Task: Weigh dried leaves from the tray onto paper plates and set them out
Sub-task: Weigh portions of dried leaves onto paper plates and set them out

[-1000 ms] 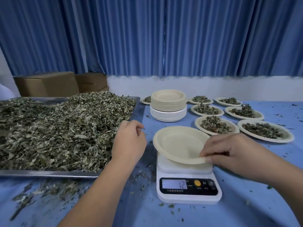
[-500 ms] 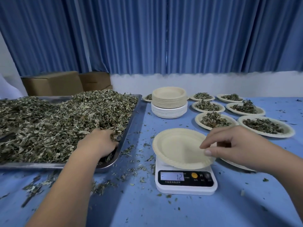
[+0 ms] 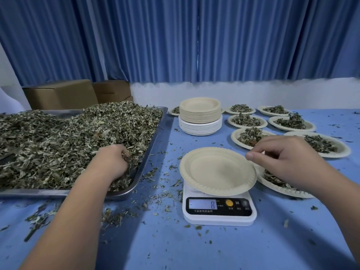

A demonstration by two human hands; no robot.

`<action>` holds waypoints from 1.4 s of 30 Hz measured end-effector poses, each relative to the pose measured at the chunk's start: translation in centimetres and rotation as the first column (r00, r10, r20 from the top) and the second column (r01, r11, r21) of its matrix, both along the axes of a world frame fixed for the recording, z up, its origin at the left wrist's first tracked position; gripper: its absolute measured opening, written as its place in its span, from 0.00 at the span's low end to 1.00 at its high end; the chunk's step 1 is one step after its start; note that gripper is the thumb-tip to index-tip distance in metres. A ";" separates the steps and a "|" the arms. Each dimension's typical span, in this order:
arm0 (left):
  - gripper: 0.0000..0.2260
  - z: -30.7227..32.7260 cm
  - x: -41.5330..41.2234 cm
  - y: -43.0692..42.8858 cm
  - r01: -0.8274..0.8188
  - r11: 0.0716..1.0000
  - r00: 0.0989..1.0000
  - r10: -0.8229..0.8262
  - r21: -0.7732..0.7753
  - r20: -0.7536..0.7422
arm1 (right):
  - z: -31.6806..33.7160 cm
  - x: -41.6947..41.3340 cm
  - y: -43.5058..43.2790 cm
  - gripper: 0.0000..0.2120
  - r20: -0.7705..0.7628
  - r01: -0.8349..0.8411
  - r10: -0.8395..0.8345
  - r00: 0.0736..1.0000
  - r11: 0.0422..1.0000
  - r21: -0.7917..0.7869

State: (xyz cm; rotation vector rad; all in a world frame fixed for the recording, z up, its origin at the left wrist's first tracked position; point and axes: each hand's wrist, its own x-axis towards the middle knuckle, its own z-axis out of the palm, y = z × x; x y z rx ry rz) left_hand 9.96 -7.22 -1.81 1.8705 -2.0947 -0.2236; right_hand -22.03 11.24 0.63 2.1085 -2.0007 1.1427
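Note:
A metal tray [image 3: 153,137] on the left is heaped with dried leaves [image 3: 68,145]. My left hand [image 3: 111,164] is dug into the pile near the tray's front right corner, fingers curled around leaves. An empty cream paper plate [image 3: 214,172] sits on a white digital scale [image 3: 220,213] whose display reads 8. My right hand [image 3: 282,160] hovers just over the plate's right rim, fingers loosely curled and holding nothing. Part of a filled plate [image 3: 276,182] lies under that hand.
A stack of empty plates [image 3: 200,114] stands behind the scale. Several filled plates [image 3: 247,120] are laid out at the back right. Leaf crumbs [image 3: 155,191] litter the blue tablecloth. Cardboard boxes [image 3: 60,94] sit behind the tray, before blue curtains.
My left hand went from the table into the tray and sank into the leaves. My right hand let go of the plate's rim and lifted slightly. The scale reading fell from 12 to 8.

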 end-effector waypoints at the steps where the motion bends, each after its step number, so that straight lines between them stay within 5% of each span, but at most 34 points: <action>1: 0.11 0.0 0.0 -0.1 -0.006 1.000 1.000 0.005 -0.021 -0.022 | 0.0 0.0 -0.1 0.10 -0.002 0.002 -0.002 1.000 1.000 -0.004; 23: 0.15 -0.1 -0.1 -0.4 -0.029 0.991 0.982 0.005 -0.127 -0.188 | -1.3 0.5 -0.9 0.10 0.018 0.025 -0.025 1.000 1.000 0.011; 30: 0.09 1.5 -1.8 1.3 -0.027 0.975 0.859 -0.091 -0.220 -0.505 | -1.2 0.6 -0.9 0.10 0.028 0.036 -0.035 0.999 0.999 -0.004; 35: 0.07 2.1 -5.1 4.5 0.178 0.953 0.739 -0.294 -0.246 -0.606 | -1.2 0.6 -0.9 0.10 0.036 0.042 -0.042 0.998 0.999 -0.016; 42: 0.05 1.7 -9.6 8.0 0.494 0.795 0.628 -0.606 -0.352 -0.488 | -1.1 0.4 -0.8 0.10 0.033 0.043 -0.042 0.999 0.998 -0.043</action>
